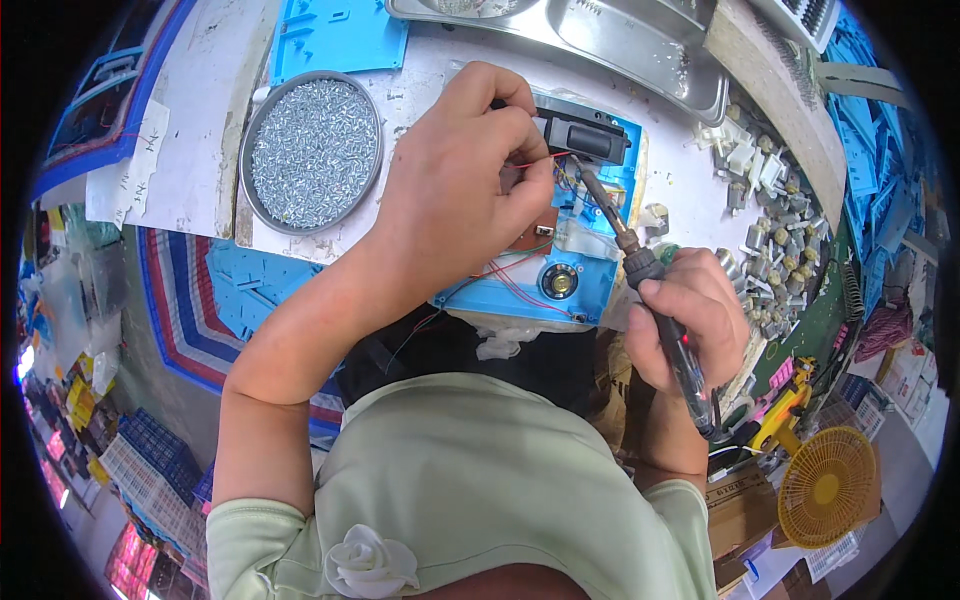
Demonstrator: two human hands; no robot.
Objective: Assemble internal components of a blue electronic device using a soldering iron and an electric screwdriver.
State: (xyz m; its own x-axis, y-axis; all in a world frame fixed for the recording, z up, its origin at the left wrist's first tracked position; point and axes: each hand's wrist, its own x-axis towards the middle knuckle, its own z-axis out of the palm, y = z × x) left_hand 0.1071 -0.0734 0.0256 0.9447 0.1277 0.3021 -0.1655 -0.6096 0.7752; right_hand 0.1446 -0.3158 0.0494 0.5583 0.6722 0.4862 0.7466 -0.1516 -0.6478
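My right hand [705, 315] grips a soldering iron [642, 265] by its dark handle. The iron slants up and to the left, its tip at the lower edge of a black box-shaped part [588, 138]. That part sits in the far end of a light blue plastic housing [510, 297]. A thin red wire [545, 159] runs from the pinched fingers of my left hand [455, 175] to the iron's tip. Lower in the housing are a brown circuit board [537, 232], a round speaker [559, 281] and loose red and dark wires. My left hand hides part of the housing.
A round bowl of small screws [312, 150] stands left of my left hand. Metal trays [640, 50] lie at the far side. Many small motors [775, 245] are heaped to the right. Blue plastic panels [340, 40] lie far left; a yellow fan [827, 488] stands lower right.
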